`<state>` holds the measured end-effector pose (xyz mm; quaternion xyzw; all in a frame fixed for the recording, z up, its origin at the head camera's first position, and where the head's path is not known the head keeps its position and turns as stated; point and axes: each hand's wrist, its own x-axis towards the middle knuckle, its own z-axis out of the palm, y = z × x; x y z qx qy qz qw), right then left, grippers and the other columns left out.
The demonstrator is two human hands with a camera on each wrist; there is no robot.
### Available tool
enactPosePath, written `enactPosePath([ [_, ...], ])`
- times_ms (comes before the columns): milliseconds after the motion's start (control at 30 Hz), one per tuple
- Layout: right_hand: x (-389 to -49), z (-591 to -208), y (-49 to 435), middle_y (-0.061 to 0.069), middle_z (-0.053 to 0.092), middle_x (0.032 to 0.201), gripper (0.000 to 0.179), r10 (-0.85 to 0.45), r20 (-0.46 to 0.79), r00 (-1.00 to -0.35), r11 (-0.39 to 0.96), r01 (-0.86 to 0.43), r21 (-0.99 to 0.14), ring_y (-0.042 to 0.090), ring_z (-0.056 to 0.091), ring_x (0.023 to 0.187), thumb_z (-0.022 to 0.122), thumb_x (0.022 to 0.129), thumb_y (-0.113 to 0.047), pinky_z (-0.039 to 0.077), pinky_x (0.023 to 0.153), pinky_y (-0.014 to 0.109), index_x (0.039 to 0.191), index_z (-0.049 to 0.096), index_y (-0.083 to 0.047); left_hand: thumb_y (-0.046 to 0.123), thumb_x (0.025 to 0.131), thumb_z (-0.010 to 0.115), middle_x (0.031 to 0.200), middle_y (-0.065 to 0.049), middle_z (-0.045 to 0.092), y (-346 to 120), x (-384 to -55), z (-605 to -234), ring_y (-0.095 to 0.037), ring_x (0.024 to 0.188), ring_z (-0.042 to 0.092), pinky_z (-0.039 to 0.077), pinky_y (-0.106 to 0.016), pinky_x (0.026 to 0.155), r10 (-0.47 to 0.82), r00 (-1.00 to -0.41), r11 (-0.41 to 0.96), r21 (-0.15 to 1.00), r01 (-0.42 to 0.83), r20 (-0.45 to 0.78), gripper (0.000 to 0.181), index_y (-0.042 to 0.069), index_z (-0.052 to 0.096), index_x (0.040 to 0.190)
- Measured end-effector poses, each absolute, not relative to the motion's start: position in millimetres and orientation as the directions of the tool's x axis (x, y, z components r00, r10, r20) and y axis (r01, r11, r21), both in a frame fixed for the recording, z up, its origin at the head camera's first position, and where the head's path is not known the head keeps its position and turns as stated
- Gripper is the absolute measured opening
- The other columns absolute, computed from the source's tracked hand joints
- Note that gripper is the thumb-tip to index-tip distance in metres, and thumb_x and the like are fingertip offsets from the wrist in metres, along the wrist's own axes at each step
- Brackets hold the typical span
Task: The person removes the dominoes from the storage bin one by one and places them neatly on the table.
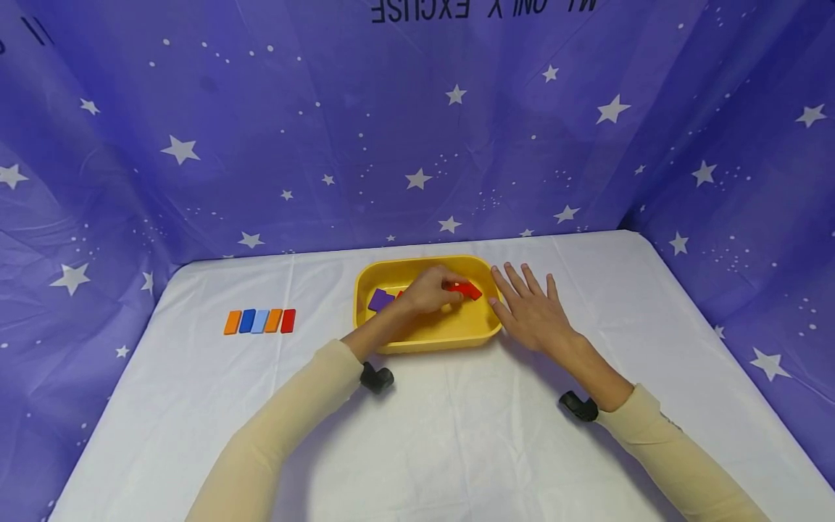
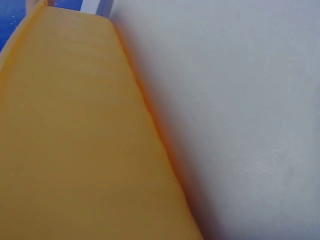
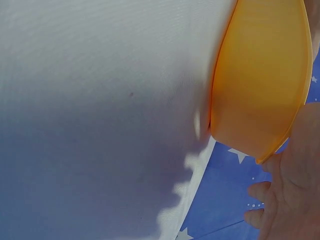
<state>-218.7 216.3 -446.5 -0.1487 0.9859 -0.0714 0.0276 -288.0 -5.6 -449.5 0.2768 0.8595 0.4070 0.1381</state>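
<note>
On the surface point(image 1: 457, 435), left side, lie five blocks: two orange blocks point(image 1: 232, 322), one dark blue block point(image 1: 247, 320), one light blue block point(image 1: 259, 321) and one red block point(image 1: 288, 321). There are one yellow tub point(image 1: 430, 345), two hands (left hand point(image 1: 424, 291), right hand point(image 1: 536, 317)) and two black wrist devices point(image 1: 377, 378). Purple pieces point(image 1: 379, 299) and red pieces point(image 1: 472, 291) in the tub are too covered to count.

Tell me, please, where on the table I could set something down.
Bare table shows between the tile row and tray, between the sleeves, and right of the right hand. It is crowded in the tray around the left hand and red tiles, and at its right end.
</note>
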Motion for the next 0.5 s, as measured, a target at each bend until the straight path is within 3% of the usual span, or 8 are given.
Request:
enactPosePath([
  [200, -219, -445, 216, 0.014, 0.011, 0.165, 0.066, -0.297, -0.042, -0.954, 0.947, -0.289, -0.141, 0.039, 0.002, 0.15, 0.031, 0.106, -0.047, -0.007, 0.111, 0.067, 0.162, 0.011, -0.017, 0.002, 0.093, 0.064, 0.075, -0.008, 0.058, -12, -283, -439, -0.018, 0.06, 0.046, 0.037, -0.023, 0.055, 0.592, -0.805, 0.475, 0.794, 0.38, 0.032, 0.026, -0.002, 0.072, 0.118],
  [500, -218, -443, 214, 0.013, 0.01, 0.165, 0.066, -0.284, -0.054, -0.957, 0.952, -0.274, -0.137, 0.039, 0.001, 0.15, 0.029, 0.106, -0.048, -0.006, 0.111, 0.067, 0.162, 0.01, -0.017, 0.006, 0.097, 0.061, 0.107, -0.011, 0.059, -31, -272, -424, -0.024, 0.097, 0.051, 0.045, -0.028, 0.084, 0.492, -0.87, 0.51, 0.797, 0.324, 0.039, 0.033, 0.001, 0.066, 0.13],
])
